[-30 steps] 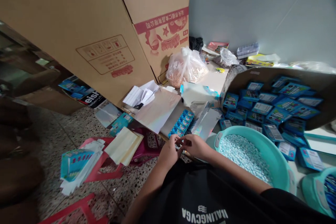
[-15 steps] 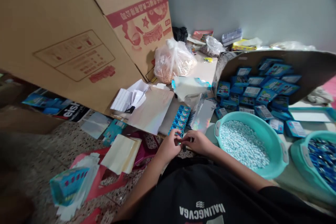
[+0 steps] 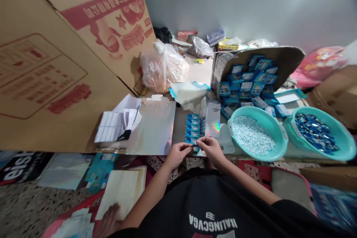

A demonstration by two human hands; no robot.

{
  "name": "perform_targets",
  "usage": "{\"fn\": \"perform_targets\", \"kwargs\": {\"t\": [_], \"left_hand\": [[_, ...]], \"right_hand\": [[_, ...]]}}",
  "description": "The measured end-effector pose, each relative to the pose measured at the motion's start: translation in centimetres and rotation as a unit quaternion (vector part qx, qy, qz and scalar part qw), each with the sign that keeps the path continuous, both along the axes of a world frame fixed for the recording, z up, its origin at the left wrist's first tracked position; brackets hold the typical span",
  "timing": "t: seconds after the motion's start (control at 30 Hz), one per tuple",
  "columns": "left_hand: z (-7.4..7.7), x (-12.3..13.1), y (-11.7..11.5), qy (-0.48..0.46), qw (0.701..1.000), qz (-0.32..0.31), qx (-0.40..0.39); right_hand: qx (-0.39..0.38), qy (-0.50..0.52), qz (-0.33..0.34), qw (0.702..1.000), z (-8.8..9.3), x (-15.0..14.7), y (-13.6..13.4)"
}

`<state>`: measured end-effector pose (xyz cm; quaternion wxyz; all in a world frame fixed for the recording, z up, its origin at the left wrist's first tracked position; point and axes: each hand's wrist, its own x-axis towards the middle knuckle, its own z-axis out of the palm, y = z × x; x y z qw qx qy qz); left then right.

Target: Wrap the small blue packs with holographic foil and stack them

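Note:
At the table's near edge, a column of several small blue packs (image 3: 193,128) with round dark blue wells lies flat. My left hand (image 3: 178,153) is at the near end of the column, thumb and forefinger pinched on a small blue pack (image 3: 196,148). From the other side my right hand (image 3: 211,149) pinches the same pack, its fingertips just over the last one in the column. The fingers partly cover this pack. Right of the column stands a shiny silver card box (image 3: 212,119). A silver sheet (image 3: 153,126) lies to the left.
A turquoise basin (image 3: 281,144) of pale blue pellets and another turquoise basin (image 3: 344,143) of shiny blue wrapped pieces stand at right. Behind them, an open carton (image 3: 292,54) spills blue boxes (image 3: 247,85). A large cardboard box (image 3: 92,63) rises at left beside a tied plastic bag (image 3: 164,68).
The view has swung right and levelled, showing both basins fully. My hands have spread slightly and now meet over the near end of the pack column.

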<state>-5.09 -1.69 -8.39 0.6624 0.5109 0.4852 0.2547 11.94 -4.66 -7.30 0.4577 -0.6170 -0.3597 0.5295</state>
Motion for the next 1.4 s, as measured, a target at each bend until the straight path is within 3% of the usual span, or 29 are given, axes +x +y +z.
{"fn": "perform_targets", "kwargs": {"t": [0.23,0.6,0.87,1.17,1.4], "left_hand": [[-1.4,-2.2,1.3,0.026,0.998,-0.061,-0.002],[-2.7,-2.9,1.3,0.073,0.993,-0.09,0.016],[-4.9,-3.5,3.1,0.103,0.994,-0.04,0.012],[-6.4,-3.0,3.2,0.089,0.996,-0.015,-0.007],[-6.4,-4.1,3.3,0.074,0.997,0.017,-0.024]], "right_hand": [[-0.041,0.057,-0.114,0.991,-1.8,-3.8,-2.0],[-0.048,-0.014,-0.189,0.981,-3.8,-4.6,-2.5],[-0.022,-0.127,-0.196,0.972,-6.0,-5.8,-2.0],[-0.025,-0.313,-0.143,0.939,-5.0,-4.9,-2.0],[-0.042,-0.347,-0.144,0.926,-5.9,-4.0,-2.4]]}}
